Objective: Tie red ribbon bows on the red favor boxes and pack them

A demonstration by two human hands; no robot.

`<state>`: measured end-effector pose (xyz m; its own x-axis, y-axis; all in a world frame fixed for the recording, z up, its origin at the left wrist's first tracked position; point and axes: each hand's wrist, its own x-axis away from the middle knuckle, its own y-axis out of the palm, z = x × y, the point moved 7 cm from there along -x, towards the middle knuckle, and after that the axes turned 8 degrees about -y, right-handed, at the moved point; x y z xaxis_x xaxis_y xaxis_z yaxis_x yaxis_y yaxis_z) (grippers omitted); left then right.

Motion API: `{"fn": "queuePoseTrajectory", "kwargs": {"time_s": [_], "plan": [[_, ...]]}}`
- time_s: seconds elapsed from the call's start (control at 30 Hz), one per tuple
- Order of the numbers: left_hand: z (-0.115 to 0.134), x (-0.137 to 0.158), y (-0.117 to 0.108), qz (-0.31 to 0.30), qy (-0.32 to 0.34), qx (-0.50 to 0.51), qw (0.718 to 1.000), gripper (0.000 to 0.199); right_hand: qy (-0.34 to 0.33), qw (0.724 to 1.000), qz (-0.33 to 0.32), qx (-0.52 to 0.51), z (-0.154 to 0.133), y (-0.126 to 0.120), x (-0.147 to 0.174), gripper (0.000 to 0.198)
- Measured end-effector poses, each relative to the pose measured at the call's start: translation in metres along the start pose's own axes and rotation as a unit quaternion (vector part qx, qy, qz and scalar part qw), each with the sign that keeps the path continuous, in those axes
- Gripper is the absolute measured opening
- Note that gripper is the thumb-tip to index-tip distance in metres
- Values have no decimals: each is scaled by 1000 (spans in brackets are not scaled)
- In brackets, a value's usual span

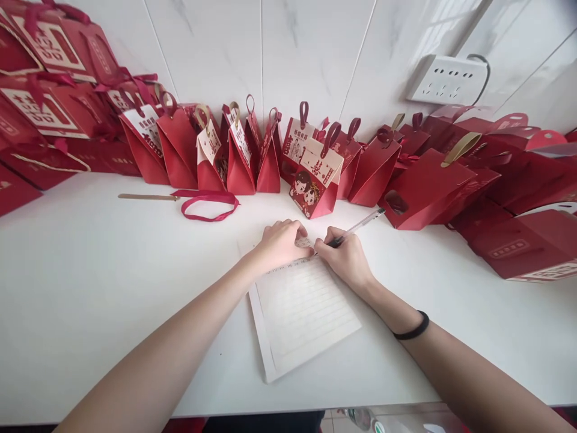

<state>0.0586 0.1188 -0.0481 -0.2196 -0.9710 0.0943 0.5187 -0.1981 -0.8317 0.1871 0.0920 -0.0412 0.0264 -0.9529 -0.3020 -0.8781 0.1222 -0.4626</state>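
Note:
A lined notebook [311, 313] lies at a slant on the white table, with handwriting along its upper lines. In my right hand [349, 258] is a pen [363, 224] with a clear barrel, its tip down at the written lines and its back end pointing up to the right. My left hand [282, 243] rests across the top of the page, thumb and forefinger apart, holding nothing; its other fingers are partly hidden. Just beyond my hands stands a small red gift box [315, 180] with a cartoon couple and a ribbon loop.
Several red gift boxes [270, 156] line the wall. Larger red boxes are stacked at the left [54, 108] and right [527, 234]. A magenta ribbon [210, 207] and a thin tan strip [146, 196] lie at left. A power strip [446, 79] is on the wall.

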Motion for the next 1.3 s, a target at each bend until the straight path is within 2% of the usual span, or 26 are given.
{"fn": "queuePoseTrajectory", "kwargs": {"time_s": [0.27, 0.8, 0.87, 0.93, 1.03, 1.1, 1.17, 1.23, 1.3], "plan": [[5, 1, -1, -1, -16, -1, 1000, 31, 3, 999, -25, 33, 0, 2, 0, 26], [5, 4, -1, -1, -10, 5, 1000, 34, 15, 999, -4, 32, -1, -1, 0, 25], [5, 3, -1, 1, -12, 7, 1000, 34, 25, 1000, -1, -8, 3, -2, 0, 24], [4, 3, -1, 2, -10, 10, 1000, 35, 60, 993, 27, -96, 11, -6, -1, 26], [4, 4, -1, 2, -3, 15, 1000, 35, 125, 961, 64, -238, 25, -8, -3, 37], [4, 7, -2, 8, -1, 27, 1000, 33, 132, 952, 63, -268, 30, -8, -6, 43], [2, 9, -6, 18, -2, 63, 998, 28, 113, 963, 54, -237, 32, -11, -10, 45], [-4, 10, -14, 37, -10, 143, 989, 19, 84, 982, 39, -166, 32, -14, -14, 48], [-16, 10, -33, 101, -17, 236, 966, 13, 55, 993, 20, -97, 31, -15, -16, 52]]}}
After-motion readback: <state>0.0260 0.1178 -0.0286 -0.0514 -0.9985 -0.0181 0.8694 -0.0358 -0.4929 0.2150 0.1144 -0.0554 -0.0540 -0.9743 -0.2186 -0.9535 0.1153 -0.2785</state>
